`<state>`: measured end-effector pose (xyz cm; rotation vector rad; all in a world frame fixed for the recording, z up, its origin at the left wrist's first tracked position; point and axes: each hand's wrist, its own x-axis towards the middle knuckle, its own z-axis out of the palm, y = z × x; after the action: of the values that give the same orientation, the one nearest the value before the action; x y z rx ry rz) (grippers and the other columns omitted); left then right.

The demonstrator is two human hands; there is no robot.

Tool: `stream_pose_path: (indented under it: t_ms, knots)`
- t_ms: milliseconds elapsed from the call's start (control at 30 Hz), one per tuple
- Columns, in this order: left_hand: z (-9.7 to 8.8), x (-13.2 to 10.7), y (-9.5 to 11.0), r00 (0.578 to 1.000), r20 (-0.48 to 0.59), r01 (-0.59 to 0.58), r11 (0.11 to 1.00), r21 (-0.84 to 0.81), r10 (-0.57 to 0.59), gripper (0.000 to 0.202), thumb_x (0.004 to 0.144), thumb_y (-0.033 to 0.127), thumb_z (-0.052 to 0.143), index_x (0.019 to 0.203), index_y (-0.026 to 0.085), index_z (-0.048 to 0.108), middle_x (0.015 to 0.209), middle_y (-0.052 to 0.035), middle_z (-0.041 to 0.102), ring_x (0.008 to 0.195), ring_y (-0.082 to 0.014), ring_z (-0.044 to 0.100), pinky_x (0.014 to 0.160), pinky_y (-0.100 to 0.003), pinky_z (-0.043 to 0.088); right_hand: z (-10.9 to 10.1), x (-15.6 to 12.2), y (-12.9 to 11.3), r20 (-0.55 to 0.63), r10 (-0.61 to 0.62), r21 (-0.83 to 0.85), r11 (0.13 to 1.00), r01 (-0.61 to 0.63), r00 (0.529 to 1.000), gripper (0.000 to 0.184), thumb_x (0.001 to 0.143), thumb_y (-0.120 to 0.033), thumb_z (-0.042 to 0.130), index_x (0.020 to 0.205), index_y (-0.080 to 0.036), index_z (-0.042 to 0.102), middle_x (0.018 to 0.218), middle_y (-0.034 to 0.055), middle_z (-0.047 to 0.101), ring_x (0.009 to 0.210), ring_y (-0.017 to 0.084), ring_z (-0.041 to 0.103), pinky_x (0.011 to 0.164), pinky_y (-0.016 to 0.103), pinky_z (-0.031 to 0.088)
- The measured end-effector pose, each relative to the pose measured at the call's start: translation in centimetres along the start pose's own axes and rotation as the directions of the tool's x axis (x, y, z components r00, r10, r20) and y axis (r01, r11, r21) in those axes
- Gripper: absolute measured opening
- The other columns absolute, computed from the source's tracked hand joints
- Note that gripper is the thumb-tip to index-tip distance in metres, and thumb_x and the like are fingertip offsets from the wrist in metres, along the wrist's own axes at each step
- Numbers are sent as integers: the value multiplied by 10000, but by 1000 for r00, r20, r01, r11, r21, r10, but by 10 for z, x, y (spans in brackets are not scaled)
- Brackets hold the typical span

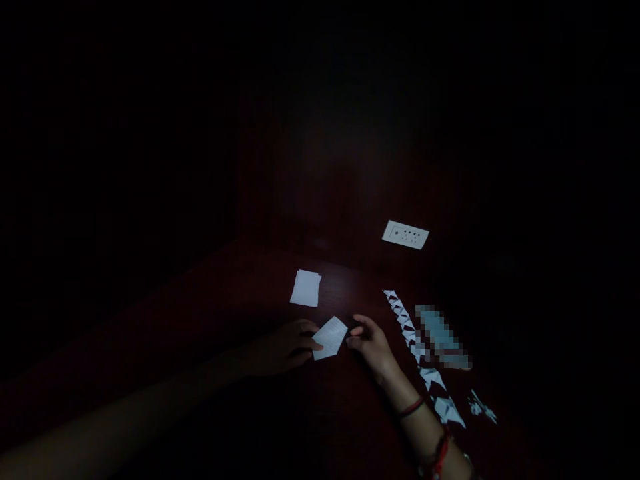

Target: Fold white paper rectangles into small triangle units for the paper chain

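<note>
A small lined sheet of paper (331,339) with angled upper corners is at the middle front. My left hand (295,343) pinches its left edge, the thumb lying on top of the paper. Just off the sheet's right edge, my right hand (370,340) is empty, its thumb and fingers apart. Beyond the hands lies a stack of white paper pieces (305,289). A row of folded white paper pieces (406,327) runs along the table to the right of my right hand and continues beside my forearm.
To the right of the folded row is a flat, blurred-out bluish object (444,337). Small white scraps (481,407) lie nearer to me. A white socket plate (405,235) is on the back wall. The dark red table (225,287) fades into darkness at its sides.
</note>
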<state>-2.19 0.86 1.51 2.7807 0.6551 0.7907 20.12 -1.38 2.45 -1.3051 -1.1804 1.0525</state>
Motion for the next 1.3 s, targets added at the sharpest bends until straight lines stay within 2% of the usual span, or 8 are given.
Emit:
stream_pose_path:
  t_ms: [167,233,400,533,633,833,1000,1300]
  knots:
    - [6,-1,-5,1000,11,20,1000,-25,-19,288,811,149,499,1078,235,566,1186,-74,437,1085,-193,446,886,-334,417,0,1,3,27,-68,-272,960,73,997,533,518,-125,629,1038,-190,529,739,-24,540,601,107,511,579,250,434]
    - [6,-2,-4,1000,2,28,1000,-14,-28,295,804,135,502,1075,235,565,1204,-73,412,1095,-197,431,887,-337,414,1,-1,1,46,-19,-204,978,28,999,551,532,-148,633,1067,-184,508,779,-8,555,610,108,516,565,245,431]
    - [3,2,2,997,-74,-20,999,33,22,316,789,85,485,1054,239,566,1277,-67,344,1151,-220,370,894,-364,407,6,-4,-5,78,132,144,979,-143,988,549,546,-159,639,1072,-171,482,831,28,606,637,112,553,514,203,400]
    - [9,12,-1,992,-111,-55,997,61,62,292,761,89,517,1006,231,586,1278,-74,332,1142,-240,366,879,-385,407,12,1,-1,61,150,224,961,-160,987,538,533,-129,632,1050,-155,486,777,24,627,560,93,529,479,193,374]
    - [15,20,-6,990,-94,-98,992,83,105,288,753,106,527,999,235,601,1253,-82,349,1103,-247,386,856,-388,410,15,9,4,21,82,129,988,-84,996,485,538,-146,621,1009,-152,505,675,-14,608,478,89,488,445,204,369]
    - [17,24,-11,995,-55,-80,994,78,84,317,767,114,509,1043,246,592,1188,-81,398,1033,-222,423,832,-363,404,15,21,6,4,-150,-241,959,147,989,345,591,-163,583,935,-164,565,645,-15,622,607,151,577,600,278,464]
    - [22,14,-14,999,-12,-46,991,126,48,331,790,121,476,1086,240,563,1039,-73,499,914,-188,480,769,-316,426,13,15,1,118,-243,-381,884,270,963,348,661,-149,521,1007,-165,560,692,-4,642,618,141,591,603,262,475]
    - [31,5,-23,987,-12,-149,948,281,159,368,792,166,475,1152,236,499,1121,-83,511,990,-219,481,817,-370,420,6,7,0,310,-313,-451,783,429,898,440,693,-89,476,1125,-162,513,743,0,654,640,113,588,633,227,468]
